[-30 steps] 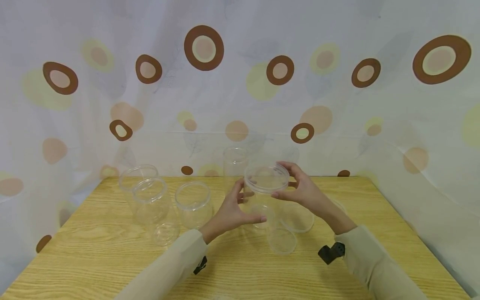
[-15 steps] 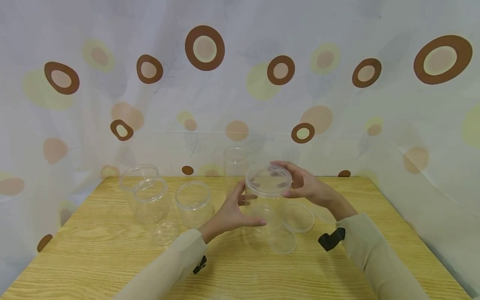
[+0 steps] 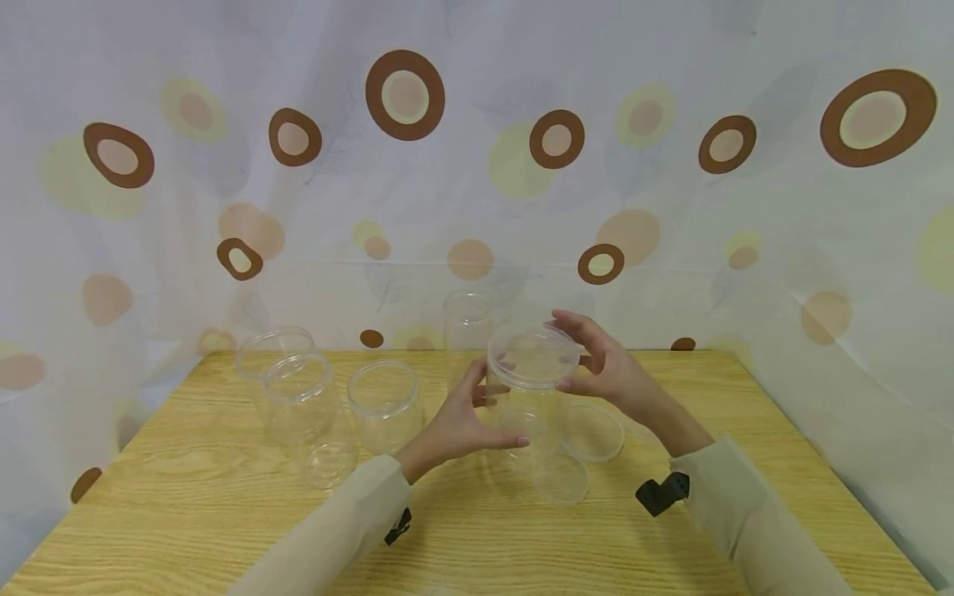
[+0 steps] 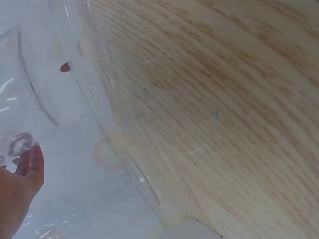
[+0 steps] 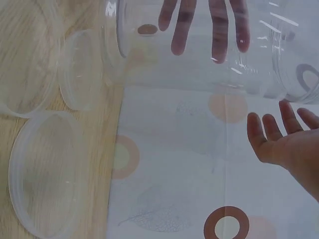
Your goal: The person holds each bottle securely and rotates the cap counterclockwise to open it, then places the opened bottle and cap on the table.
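In the head view my left hand [image 3: 456,429] grips the side of a clear cylindrical jar [image 3: 525,414], thumb on the near side and fingers behind it. Those fingers [image 5: 219,35] show through the clear wall in the right wrist view. A round clear lid [image 3: 532,358] sits over the jar's mouth. My right hand [image 3: 611,377] is loosely curved at the lid's right side, thumb at the near rim, index finger raised by the far rim. In the right wrist view its fingertips [image 5: 255,127] stand mostly off the jar, one right at the rim.
Clear lids lie flat on the wooden table [image 3: 484,555] right of the jar, including a large lid [image 3: 594,434] and a smaller lid [image 3: 562,480]. Behind stands a tall narrow jar [image 3: 468,331]. To the left are several open clear jars, one a short jar [image 3: 383,410]. A patterned curtain [image 3: 477,207] hangs behind.
My right hand has shifted round the lid's rim and back to the right, and its fingers have loosened and lifted. The left hand and the jar have hardly moved.
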`<state>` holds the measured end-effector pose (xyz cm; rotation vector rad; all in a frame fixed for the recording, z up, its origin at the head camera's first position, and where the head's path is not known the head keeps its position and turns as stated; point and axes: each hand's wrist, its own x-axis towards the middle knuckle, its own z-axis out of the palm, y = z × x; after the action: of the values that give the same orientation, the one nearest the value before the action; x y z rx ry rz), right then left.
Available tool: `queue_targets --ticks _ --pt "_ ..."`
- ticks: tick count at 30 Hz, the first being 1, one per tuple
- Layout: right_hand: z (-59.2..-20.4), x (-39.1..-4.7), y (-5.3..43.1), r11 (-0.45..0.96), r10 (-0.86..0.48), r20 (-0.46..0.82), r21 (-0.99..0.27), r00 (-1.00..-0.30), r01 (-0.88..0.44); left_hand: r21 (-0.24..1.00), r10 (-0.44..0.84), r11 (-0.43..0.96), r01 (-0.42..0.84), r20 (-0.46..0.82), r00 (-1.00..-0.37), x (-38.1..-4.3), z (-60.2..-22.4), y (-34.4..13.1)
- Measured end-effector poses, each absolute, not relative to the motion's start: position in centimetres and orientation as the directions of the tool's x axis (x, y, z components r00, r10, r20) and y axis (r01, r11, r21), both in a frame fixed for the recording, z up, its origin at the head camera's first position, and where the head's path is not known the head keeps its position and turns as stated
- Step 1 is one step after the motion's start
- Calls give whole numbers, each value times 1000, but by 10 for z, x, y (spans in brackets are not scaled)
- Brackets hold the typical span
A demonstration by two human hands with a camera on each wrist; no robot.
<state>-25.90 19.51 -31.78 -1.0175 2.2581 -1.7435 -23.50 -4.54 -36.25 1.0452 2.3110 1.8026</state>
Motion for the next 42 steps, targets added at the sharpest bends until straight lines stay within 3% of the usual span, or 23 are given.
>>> queue_targets --ticks 9,18,23,33,42 --pt "-323 -242 176 325 -371 328 -831 -869 -452 854 477 141 500 384 -791 -252 -384 -44" --pt "-323 -244 178 298 -393 297 -854 -870 -426 858 482 120 499 389 -785 -254 -386 -44" --pt "-322 -250 185 182 -504 263 -899 -823 -399 863 498 115 491 378 -781 -250 -382 -45" --pt "-321 -269 201 -69 -747 265 -943 -610 -325 882 550 135 452 313 -775 -249 -380 -46" --pt "-320 -268 201 -81 -754 269 -944 -600 -321 879 526 145 455 321 -788 -249 -380 -46"
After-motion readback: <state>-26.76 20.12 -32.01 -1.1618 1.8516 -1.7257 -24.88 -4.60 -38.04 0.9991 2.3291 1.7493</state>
